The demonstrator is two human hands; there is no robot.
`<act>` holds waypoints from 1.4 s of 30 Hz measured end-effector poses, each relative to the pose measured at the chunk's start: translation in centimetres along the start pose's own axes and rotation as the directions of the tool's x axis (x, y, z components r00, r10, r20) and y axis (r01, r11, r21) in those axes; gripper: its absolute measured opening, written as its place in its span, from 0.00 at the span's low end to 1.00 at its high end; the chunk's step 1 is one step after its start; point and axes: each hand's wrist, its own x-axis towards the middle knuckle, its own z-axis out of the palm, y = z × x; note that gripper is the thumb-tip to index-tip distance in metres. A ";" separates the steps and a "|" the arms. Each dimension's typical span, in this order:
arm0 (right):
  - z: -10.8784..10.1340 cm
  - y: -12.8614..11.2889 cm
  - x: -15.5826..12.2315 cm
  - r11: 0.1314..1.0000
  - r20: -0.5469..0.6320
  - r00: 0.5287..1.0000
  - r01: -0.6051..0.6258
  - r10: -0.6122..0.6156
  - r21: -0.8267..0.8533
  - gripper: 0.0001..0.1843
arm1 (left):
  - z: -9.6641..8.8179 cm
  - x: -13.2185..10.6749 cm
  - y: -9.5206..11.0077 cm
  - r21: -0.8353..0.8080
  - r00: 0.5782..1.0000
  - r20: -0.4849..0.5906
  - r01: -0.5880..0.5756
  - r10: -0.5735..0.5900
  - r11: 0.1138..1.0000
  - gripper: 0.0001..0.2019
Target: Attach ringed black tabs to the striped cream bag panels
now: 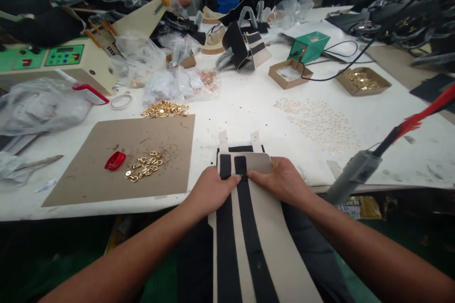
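Note:
A long beige panel with two black stripes runs from the table edge down over my lap. My left hand grips its left side, thumb pressed on the right-hand black stripe. From the other side my right hand holds the panel, its thumb at the same stripe close to the left thumb. A small dark fitting seems to lie between the thumb tips; its kind is too small to tell. Two pale tabs with holes stick out past the panel's far end. The fingers beneath the panel are hidden.
Left lies a brown board with gold links and a red piece. Beyond are a gold hardware pile, cardboard boxes, and a green power unit. A grey tool with red wire stands right. Two people work opposite.

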 end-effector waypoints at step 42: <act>1.3 0.5 4.1 0.957 -0.093 0.995 -0.001 -0.027 -0.290 0.08 | -0.1 4.2 -0.3 0.103 0.997 -0.028 0.079 -0.077 0.992 0.09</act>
